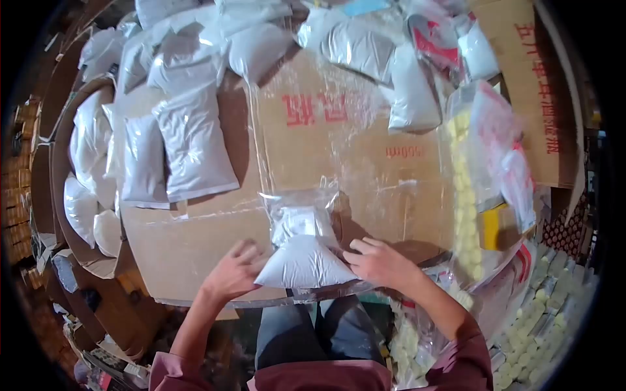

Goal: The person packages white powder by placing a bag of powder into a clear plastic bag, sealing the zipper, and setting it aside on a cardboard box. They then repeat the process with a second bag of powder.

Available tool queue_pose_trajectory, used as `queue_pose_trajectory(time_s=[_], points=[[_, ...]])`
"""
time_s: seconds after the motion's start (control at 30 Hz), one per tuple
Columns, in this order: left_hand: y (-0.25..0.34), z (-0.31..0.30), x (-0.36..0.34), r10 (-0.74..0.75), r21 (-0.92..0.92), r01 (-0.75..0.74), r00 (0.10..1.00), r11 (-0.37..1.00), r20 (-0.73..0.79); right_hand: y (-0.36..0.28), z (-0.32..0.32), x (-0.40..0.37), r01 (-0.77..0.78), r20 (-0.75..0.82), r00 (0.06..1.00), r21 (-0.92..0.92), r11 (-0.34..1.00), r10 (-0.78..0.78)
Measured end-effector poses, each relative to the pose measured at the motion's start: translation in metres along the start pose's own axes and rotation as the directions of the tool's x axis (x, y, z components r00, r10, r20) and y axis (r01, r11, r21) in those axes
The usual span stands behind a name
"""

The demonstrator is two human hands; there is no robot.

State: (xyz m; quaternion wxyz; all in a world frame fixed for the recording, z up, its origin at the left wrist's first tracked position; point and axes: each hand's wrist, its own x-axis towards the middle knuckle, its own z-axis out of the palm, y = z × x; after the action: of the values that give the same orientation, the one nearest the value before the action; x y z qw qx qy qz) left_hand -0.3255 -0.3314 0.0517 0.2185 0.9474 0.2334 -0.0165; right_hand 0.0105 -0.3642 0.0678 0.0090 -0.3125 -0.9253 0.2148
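Note:
A clear plastic bag of white powder (305, 262) lies at the near edge of the cardboard-covered table, directly before me. Its lower part bulges, and its transparent top end (301, 199) lies flat and crinkled, pointing away from me. At the bag's left side, my left hand (236, 270) has curled fingers closed at its edge. My right hand (381, 264) pinches the opposite side with bent fingers. The exact fingertip contact is partly hidden on both sides.
Filled white bags (195, 140) lie at the left and along the far side. An open carton (94, 153) at left holds more. To the right are a long bag of pale yellow discs (464, 195), a yellow box (499, 227) and pink-printed plastic (499, 143).

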Motion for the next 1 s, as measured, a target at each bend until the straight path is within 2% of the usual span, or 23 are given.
queue_pose_trajectory(time_s=[0.03, 0.1, 0.13, 0.17, 0.2, 0.23, 0.27, 0.3, 0.37, 0.43, 0.47, 0.5, 0.57, 0.63, 0.67, 0.7, 0.77, 0.8, 0.83, 0.87, 0.9, 0.97, 1.0], points=[[0.001, -0.002, -0.002, 0.072, 0.024, -0.073, 0.997, 0.997, 0.032, -0.002, 0.0, -0.002, 0.002, 0.006, 1.0, 0.026, 1.0, -0.002], [0.011, -0.011, -0.013, 0.055, -0.158, -0.075, 0.99, 0.985, -0.128, -0.022, -0.023, -0.001, -0.01, -0.086, 0.996, 0.176, 0.984, 0.026], [0.021, -0.015, -0.023, 0.038, -0.258, -0.088, 0.98, 0.962, -0.195, -0.036, -0.029, -0.005, -0.155, -0.145, 0.968, 0.3, 0.941, 0.206], [0.037, -0.018, -0.024, -0.217, -0.583, 0.034, 0.944, 0.812, -0.248, -0.042, -0.012, -0.01, 0.02, -0.363, 0.932, 0.107, 0.994, 0.02], [0.055, -0.018, -0.016, -0.458, -0.836, 0.083, 0.864, 0.543, -0.211, -0.053, -0.03, -0.005, -0.146, -0.312, 0.924, 0.251, 0.957, 0.223], [0.065, -0.018, -0.013, -0.647, -0.979, 0.063, 0.758, 0.192, -0.078, -0.068, -0.045, 0.0, -0.309, -0.228, 0.88, 0.391, 0.867, 0.416], [0.062, -0.02, -0.014, -0.596, -0.99, 0.144, 0.795, 0.008, 0.111, -0.069, -0.037, -0.001, -0.582, 0.194, 0.765, 0.615, 0.531, 0.614], [0.054, -0.004, -0.012, -0.514, -0.975, 0.201, 0.849, 0.097, 0.124, -0.067, -0.02, 0.002, -0.517, 0.051, 0.763, 0.646, 0.562, 0.644], [0.04, 0.022, -0.005, -0.416, -0.928, 0.371, 0.846, 0.009, 0.334, -0.054, 0.021, 0.001, -0.514, 0.151, 0.781, 0.705, 0.488, 0.606], [0.041, 0.043, -0.006, -0.369, -0.95, 0.311, 0.879, -0.039, 0.303, -0.051, 0.034, -0.004, -0.553, 0.376, 0.727, 0.816, 0.166, 0.574], [0.048, 0.034, -0.006, -0.347, -0.956, 0.289, 0.893, -0.044, 0.286, -0.052, 0.037, -0.008, -0.468, 0.299, 0.79, 0.858, 0.212, 0.536], [0.055, 0.018, -0.009, -0.293, -0.964, 0.253, 0.918, -0.081, 0.266, -0.064, 0.017, -0.008, -0.305, 0.177, 0.825, 0.939, 0.158, 0.536], [0.067, 0.017, -0.018, -0.207, -0.969, 0.205, 0.951, -0.141, 0.231, -0.074, -0.005, -0.019, -0.307, 0.153, 0.896, 0.892, 0.331, 0.417], [0.08, -0.003, -0.022, -0.173, -0.991, 0.084, 0.983, 0.106, 0.065, -0.092, -0.045, -0.025, -0.344, 0.197, 0.929, 0.769, 0.538, 0.312], [0.085, -0.017, -0.022, -0.142, -0.973, 0.008, 0.99, 0.231, -0.025, -0.106, -0.065, -0.025, -0.314, 0.128, 0.94, 0.691, 0.652, 0.316], [0.087, -0.038, -0.017, -0.12, -0.9, 0.113, 0.99, 0.421, 0.068, -0.112, -0.064, -0.027, -0.32, 0.116, 0.947, 0.454, 0.832, 0.3], [0.09, -0.075, -0.006, -0.14, -0.613, 0.27, 0.957, 0.742, 0.252, -0.115, -0.051, -0.024, -0.417, 0.133, 0.903, 0.488, 0.766, 0.408], [0.08, -0.057, -0.003, -0.164, -0.628, 0.299, 0.95, 0.719, 0.265, -0.112, -0.044, -0.017, -0.459, 0.135, 0.882, 0.466, 0.756, 0.452], [0.075, -0.053, 0.009, -0.126, -0.509, 0.293, 0.933, 0.81, 0.336, -0.105, -0.037, -0.009, -0.498, 0.128, 0.858, 0.44, 0.747, 0.497], [0.07, -0.027, 0.015, -0.119, -0.39, 0.29, 0.905, 0.874, 0.408, -0.104, -0.016, -0.006, -0.537, 0.222, 0.841, 0.451, 0.713, 0.493], [0.066, -0.002, 0.017, -0.129, -0.253, 0.27, 0.878, 0.929, 0.462, -0.094, 0.015, -0.005, -0.392, 0.181, 0.92, 0.485, 0.781, 0.349], [0.071, -0.009, 0.014, 0.077, -0.285, 0.047, 0.909, 0.957, 0.41, -0.099, 0.005, -0.01, -0.32, 0.154, 0.947, 0.41, 0.854, 0.281], [0.09, -0.045, 0.008, 0.052, -0.34, 0.107, 0.902, 0.934, 0.428, -0.106, -0.012, -0.012, -0.292, 0.179, 0.953, 0.328, 0.898, 0.244]])
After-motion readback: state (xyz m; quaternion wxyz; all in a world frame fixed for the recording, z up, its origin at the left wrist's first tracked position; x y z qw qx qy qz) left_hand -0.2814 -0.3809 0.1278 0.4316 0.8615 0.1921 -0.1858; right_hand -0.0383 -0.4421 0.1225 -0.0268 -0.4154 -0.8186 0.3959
